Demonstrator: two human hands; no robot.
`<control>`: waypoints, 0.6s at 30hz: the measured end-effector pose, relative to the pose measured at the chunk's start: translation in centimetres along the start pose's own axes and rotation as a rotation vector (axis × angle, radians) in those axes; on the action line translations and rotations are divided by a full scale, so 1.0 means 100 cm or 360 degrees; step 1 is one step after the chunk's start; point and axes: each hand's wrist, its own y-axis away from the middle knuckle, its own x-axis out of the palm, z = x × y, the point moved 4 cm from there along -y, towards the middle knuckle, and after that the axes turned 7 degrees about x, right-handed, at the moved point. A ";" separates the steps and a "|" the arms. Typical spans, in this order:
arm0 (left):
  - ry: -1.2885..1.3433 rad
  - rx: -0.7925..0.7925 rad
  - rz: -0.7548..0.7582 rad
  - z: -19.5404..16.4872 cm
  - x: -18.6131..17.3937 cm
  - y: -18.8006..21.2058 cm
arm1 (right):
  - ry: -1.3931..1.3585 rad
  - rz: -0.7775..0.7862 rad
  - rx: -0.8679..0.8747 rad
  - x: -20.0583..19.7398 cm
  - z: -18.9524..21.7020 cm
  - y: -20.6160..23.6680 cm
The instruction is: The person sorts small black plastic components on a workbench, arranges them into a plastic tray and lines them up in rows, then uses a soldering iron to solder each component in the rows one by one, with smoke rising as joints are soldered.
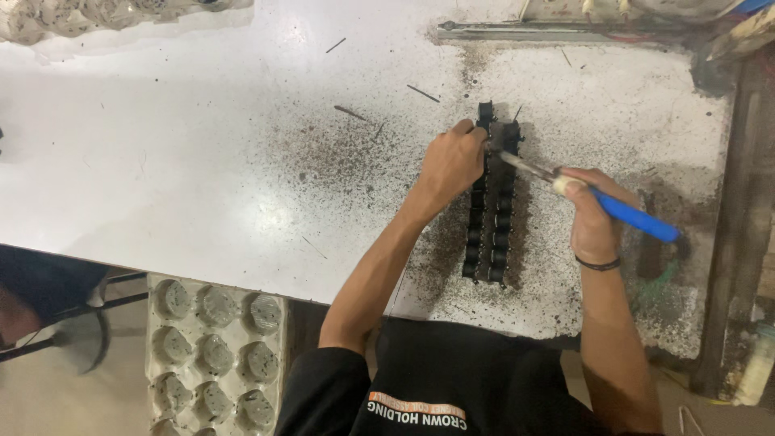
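Two rows of small black parts (489,234) lie lined up on a stained white table (202,161). My left hand (449,165) rests on the upper end of the rows, fingers closed on one of the parts. My right hand (591,216) grips a soldering iron with a blue handle (634,216). Its metal tip points left and touches the parts just beside my left fingers.
A grey moulded tray with round pockets (214,347) sits below the table's near edge at the left. Another such tray (48,16) lies at the far left corner. A metal rail (557,31) runs along the far edge, with a dark frame (739,202) on the right. Thin wire bits are scattered about.
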 end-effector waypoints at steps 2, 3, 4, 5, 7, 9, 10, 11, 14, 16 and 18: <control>0.0118 0.0079 -0.0109 -0.018 -0.023 0.000 | -0.0435 -0.0021 -0.0211 -0.010 0.007 -0.007; 0.0180 0.0125 -0.0152 -0.028 -0.036 -0.002 | -0.0382 -0.0062 -0.0191 -0.012 0.006 -0.009; 0.0159 0.0085 0.0044 -0.036 -0.042 -0.009 | -0.0328 -0.0107 -0.0168 -0.013 0.005 -0.011; 0.0137 0.0043 0.0240 -0.043 -0.047 -0.017 | -0.0274 -0.0149 -0.0143 -0.012 0.002 -0.013; 0.0101 0.0379 -0.0173 -0.056 -0.075 -0.036 | -0.0104 -0.0171 -0.0062 -0.003 -0.007 -0.014; 0.0163 0.0497 -0.0549 -0.053 -0.093 -0.046 | 0.0017 -0.0176 -0.0021 0.005 -0.014 -0.015; 0.0183 0.0565 -0.0730 -0.048 -0.097 -0.046 | 0.0045 -0.0186 -0.0011 0.008 -0.016 -0.015; 0.0081 0.0466 -0.0703 -0.039 -0.091 -0.048 | 0.0083 -0.0211 0.0016 0.009 -0.018 -0.014; -0.0179 0.0276 -0.0565 -0.015 -0.054 -0.036 | 0.0020 -0.0184 0.0014 0.013 -0.015 -0.013; -0.0158 0.0165 -0.0409 0.000 -0.022 -0.017 | 0.0014 -0.0173 0.0075 0.014 -0.012 -0.013; -0.0054 0.0019 -0.0337 0.016 0.001 -0.004 | 0.0048 -0.0167 0.0117 0.016 -0.010 -0.014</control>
